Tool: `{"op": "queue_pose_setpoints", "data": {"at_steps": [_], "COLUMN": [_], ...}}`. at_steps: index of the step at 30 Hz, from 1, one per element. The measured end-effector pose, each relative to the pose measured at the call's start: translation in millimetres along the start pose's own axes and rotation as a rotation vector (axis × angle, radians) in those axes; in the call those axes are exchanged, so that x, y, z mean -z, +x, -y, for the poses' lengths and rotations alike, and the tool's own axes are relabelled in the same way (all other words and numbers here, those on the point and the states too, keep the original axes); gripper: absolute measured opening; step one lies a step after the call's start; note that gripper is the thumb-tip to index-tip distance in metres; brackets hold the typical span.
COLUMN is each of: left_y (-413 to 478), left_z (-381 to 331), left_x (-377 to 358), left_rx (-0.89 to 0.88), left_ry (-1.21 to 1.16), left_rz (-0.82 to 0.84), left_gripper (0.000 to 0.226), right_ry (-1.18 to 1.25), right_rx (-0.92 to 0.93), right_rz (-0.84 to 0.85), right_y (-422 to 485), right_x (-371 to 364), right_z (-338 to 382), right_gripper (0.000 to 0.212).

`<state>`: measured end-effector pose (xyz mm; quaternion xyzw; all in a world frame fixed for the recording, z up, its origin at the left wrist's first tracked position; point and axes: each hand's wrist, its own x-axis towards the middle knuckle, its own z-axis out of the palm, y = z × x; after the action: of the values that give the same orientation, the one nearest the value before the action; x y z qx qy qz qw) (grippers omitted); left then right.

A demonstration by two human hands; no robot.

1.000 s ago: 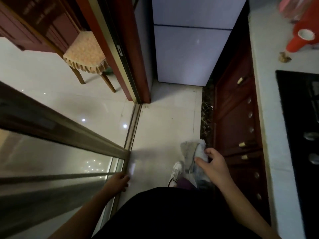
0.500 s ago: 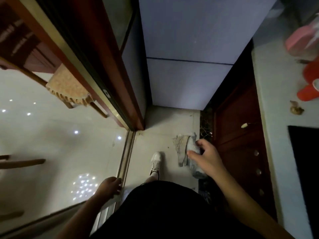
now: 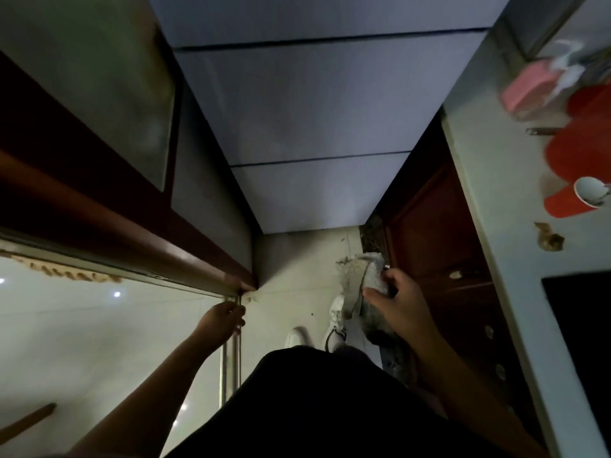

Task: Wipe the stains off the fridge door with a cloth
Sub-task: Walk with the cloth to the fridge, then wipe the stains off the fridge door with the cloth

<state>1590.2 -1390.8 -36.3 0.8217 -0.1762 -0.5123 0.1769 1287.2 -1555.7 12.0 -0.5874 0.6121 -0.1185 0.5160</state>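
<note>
Right hand [image 3: 400, 309] grips the crumpled grey cloth [image 3: 363, 272] low by the wooden cabinet [image 3: 439, 233]. Left hand [image 3: 221, 320] hangs loose and empty over the sliding-door track [image 3: 231, 358]. The fridge door [image 3: 314, 107] is dead ahead, squeezed between the door frame [image 3: 148, 239] and the cabinet. There's a red cup [image 3: 568, 203] lying on the counter [image 3: 496, 193].

Just the one head-worn wide-angle view: looking steeply down and forward, facing the fridge door [image 3: 314, 110] close ahead, floor [image 3: 294, 256] directly underfoot mid-frame.
</note>
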Motion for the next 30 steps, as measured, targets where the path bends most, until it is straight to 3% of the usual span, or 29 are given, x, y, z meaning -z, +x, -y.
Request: {"op": "queue_pose_setpoints", "data": {"at_steps": [10, 18, 20, 23, 28, 30], "left_y": [25.0, 11.7, -2.3, -36.2, -100.7, -127.7], "left_z": [-88.1, -223.5, -261.0, -315.8, -404.5, -435.3], "left_x": [1.5, 72.9, 98.0, 137.5, 204.1, 233.1], "left_rx": [-0.095, -0.486, -0.577, -0.735, -1.044, -1.094], "left_ry": [0.031, 0.265, 0.254, 0.250, 0.294, 0.332], "left_rz": [-0.102, -0.243, -0.303, -0.493, -0.771, -0.846], "left_gripper": [0.019, 0.010, 0.020, 0.039, 0.040, 0.028], "right_ry": [0.024, 0.018, 0.026, 0.020, -0.032, -0.058], "right_rx": [0.094, 0.511, 0.610, 0.806, 1.104, 1.209], "right_rz": [0.089, 0.133, 0.111, 0.051, -0.091, -0.161], "right_y": [90.2, 127.7, 121.7, 106.3, 70.1, 56.9], "right_x": [35.2, 84.7, 101.9, 132.2, 177.3, 191.4], "right_z": [69.0, 222.2, 271.5, 344.4, 464.4, 507.7], "right_gripper": [0.026, 0.020, 0.018, 0.015, 0.016, 0.016]}}
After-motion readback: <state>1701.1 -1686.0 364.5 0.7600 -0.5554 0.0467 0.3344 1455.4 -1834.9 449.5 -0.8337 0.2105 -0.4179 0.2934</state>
